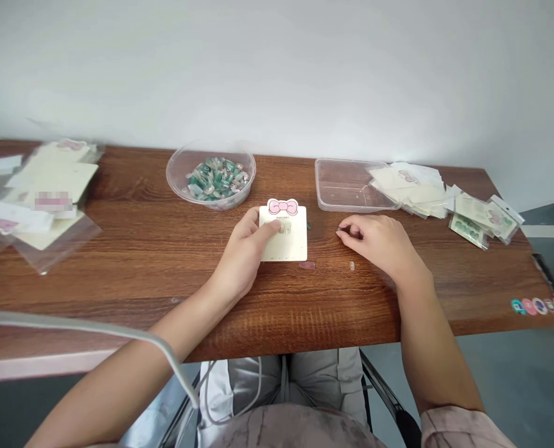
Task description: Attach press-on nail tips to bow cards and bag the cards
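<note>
My left hand point(243, 252) grips a cream card point(286, 247) topped with a pink bow, its thumb lying across the front by some small pale pieces. To the right, my right hand point(375, 239) is over the table with thumb and index finger pinched together; whatever they hold, if anything, is too small to make out. Below the card a pinkish-brown sliver point(307, 266) lies on the wood. A small clear piece point(352, 266) rests just below my right fingertips. A bit of green point(309, 225) peeks out beside the card's right edge.
A round clear bowl point(177, 186) of green and clear packets stands behind. Beside it are a rectangular clear tray point(321, 198), loose cards point(417, 193) and bagged cards point(485, 218). More bagged cards point(55, 180) lie left. A white cable point(118, 330) crosses the lower left.
</note>
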A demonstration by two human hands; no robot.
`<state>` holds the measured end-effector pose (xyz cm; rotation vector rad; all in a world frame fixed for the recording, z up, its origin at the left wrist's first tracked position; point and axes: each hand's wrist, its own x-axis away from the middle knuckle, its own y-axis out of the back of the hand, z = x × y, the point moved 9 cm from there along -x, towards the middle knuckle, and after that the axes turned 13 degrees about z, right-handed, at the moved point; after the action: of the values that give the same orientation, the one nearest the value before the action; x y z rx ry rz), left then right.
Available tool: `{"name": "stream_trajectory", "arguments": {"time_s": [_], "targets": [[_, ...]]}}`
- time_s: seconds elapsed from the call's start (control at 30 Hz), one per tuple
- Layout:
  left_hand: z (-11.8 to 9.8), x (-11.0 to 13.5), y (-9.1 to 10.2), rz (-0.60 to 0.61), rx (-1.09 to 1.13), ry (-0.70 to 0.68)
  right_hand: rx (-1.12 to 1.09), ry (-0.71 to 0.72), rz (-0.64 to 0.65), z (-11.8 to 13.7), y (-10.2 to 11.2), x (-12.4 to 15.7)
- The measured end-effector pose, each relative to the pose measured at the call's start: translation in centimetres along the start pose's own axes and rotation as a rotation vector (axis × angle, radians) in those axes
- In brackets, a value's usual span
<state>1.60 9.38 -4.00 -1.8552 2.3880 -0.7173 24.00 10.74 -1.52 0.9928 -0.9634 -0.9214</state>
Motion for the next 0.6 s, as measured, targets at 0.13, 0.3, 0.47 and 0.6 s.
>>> {"name": "stream_trajectory", "arguments": {"time_s": [0.13,0.3,0.47,0.6], "targets": [[0.1,0.1,-0.1,0.001,0.019,0.017,0.067,0.053,-0.021,1.0,-0.2,0.1],[0.4,0.0,-0.2,0.013,0.017,0.033,-0.004,0.181,-0.167,2.4,1.1,1.1],[1.1,-0.1,-0.6,0.066,-0.020,0.047,0.040,0.330,-0.306,5.0,2.2,2.6],[1.4,-0.1,-1.0,0.120,-0.103,0.034,0.117,0.409,-0.317,7.3,1.8,3.1]]}}
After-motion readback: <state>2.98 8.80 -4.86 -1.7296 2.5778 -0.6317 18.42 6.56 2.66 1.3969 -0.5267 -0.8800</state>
